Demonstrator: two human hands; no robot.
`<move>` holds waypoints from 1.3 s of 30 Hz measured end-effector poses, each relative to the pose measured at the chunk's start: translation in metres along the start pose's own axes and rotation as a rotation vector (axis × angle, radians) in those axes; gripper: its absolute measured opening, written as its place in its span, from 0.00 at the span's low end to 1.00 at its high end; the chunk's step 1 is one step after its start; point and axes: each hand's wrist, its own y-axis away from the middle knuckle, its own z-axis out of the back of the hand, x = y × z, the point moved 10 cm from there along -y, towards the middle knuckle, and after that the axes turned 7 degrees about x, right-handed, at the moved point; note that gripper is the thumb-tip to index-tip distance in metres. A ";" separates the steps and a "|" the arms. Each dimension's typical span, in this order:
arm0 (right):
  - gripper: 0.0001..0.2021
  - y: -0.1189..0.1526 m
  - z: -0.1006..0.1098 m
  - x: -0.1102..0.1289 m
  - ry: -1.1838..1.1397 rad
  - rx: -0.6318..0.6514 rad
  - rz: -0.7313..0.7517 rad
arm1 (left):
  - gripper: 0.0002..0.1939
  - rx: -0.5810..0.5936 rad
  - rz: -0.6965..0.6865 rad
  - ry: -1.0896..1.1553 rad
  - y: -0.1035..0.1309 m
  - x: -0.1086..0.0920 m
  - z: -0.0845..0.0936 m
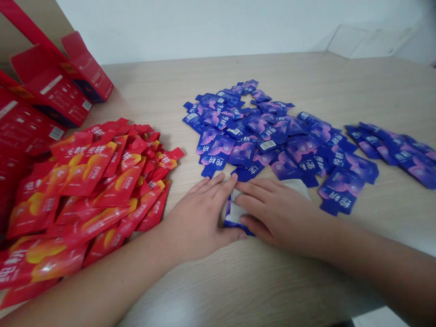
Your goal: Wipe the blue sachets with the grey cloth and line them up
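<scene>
A blue-purple sachet [248,230] lies on the table between my hands, mostly hidden beneath them and a white cloth [235,211]. My left hand [206,211] rests at its left edge, fingers stretched forward and thumb along the near side. My right hand [282,211] is pressed over the white cloth on the sachet, fingers together and slightly bent; the cloth also sticks out behind the knuckles. Just beyond my fingertips spreads a loose pile of blue-purple spouted sachets [243,147]. To the left of my left hand is a heap of red-orange sachets [90,168].
Red cardboard boxes [56,93] with raised flaps stand at the left edge, near the red heap. A smaller group of blue sachets [398,147] overlaps on the right. The pale wood table [146,86] meets a white wall [204,27] at the back.
</scene>
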 end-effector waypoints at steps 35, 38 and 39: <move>0.20 0.007 0.014 -0.028 -0.403 -0.168 -0.171 | 0.42 -0.005 -0.041 0.056 -0.001 -0.008 0.010; 0.19 0.007 0.014 -0.029 -0.412 -0.193 -0.161 | 0.30 -0.050 -0.064 0.078 -0.002 -0.009 0.013; 0.19 0.008 0.014 -0.030 -0.414 -0.204 -0.163 | 0.26 -0.063 -0.071 0.086 -0.002 -0.009 0.013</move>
